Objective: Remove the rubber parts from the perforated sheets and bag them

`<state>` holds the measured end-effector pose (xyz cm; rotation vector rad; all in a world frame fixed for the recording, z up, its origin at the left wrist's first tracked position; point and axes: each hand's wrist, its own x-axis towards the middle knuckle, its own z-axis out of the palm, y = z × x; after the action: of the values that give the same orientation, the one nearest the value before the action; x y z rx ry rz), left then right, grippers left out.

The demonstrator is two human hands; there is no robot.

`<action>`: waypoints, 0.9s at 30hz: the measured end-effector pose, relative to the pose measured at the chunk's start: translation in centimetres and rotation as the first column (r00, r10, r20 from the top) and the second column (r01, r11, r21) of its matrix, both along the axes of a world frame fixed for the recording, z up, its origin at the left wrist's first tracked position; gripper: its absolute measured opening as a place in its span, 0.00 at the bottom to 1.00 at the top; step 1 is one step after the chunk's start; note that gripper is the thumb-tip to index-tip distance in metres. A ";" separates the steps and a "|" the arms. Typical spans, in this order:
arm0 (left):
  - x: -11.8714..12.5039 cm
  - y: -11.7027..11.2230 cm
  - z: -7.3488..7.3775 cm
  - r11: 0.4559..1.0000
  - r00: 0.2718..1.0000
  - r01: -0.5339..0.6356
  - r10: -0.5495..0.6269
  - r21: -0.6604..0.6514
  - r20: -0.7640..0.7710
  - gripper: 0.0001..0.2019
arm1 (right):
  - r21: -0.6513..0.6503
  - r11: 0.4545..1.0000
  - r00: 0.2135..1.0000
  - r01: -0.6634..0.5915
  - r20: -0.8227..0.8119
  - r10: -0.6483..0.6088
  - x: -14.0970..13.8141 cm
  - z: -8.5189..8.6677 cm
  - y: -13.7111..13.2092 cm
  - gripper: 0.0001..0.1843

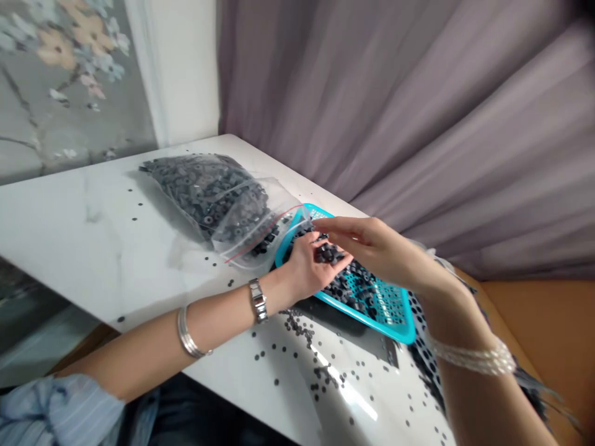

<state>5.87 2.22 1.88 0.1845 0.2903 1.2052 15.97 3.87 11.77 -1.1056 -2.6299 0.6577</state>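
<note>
My left hand (312,267) is cupped palm up over the turquoise plastic basket (341,305), holding several small dark plastic pieces (329,253) in its palm. Just above it, my right hand (379,248) reaches in from the right, its fingers stretched out flat towards the left fingers and the bag's mouth. Nothing shows in the right hand, though its underside is hidden. More dark pieces lie in the basket. A clear zip bag (204,192) full of similar pieces lies on its side, its opening at the basket's left end.
Many small dark discs (297,328) are scattered over the white table (69,229), mostly in front of the basket. Perforated dark sheets (421,334) lie at the right. A grey-purple curtain (372,111) hangs behind the table, and an orange seat (539,322) stands at the right.
</note>
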 end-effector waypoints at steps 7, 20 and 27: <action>-0.2 0.0 0.2 0.987 0.994 0.095 -0.089 -0.130 0.057 0.26 | -0.047 0.902 0.810 0.430 -0.422 -0.408 5.9 -5.2 -2.3 0.12; 0.1 -0.7 1.8 0.974 0.975 0.147 -0.172 -0.170 -0.142 0.26 | -0.060 0.890 0.717 0.452 -0.570 -0.402 5.4 -8.2 -3.3 0.10; 0.0 -0.7 1.6 0.972 0.963 0.192 -0.214 -0.137 -0.164 0.26 | -0.024 0.899 0.792 0.437 -0.463 -0.397 5.7 -7.6 -4.1 0.11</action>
<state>5.91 1.55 3.43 0.2124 0.4874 0.9655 21.64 -0.28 4.14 -1.2665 -1.9093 0.6101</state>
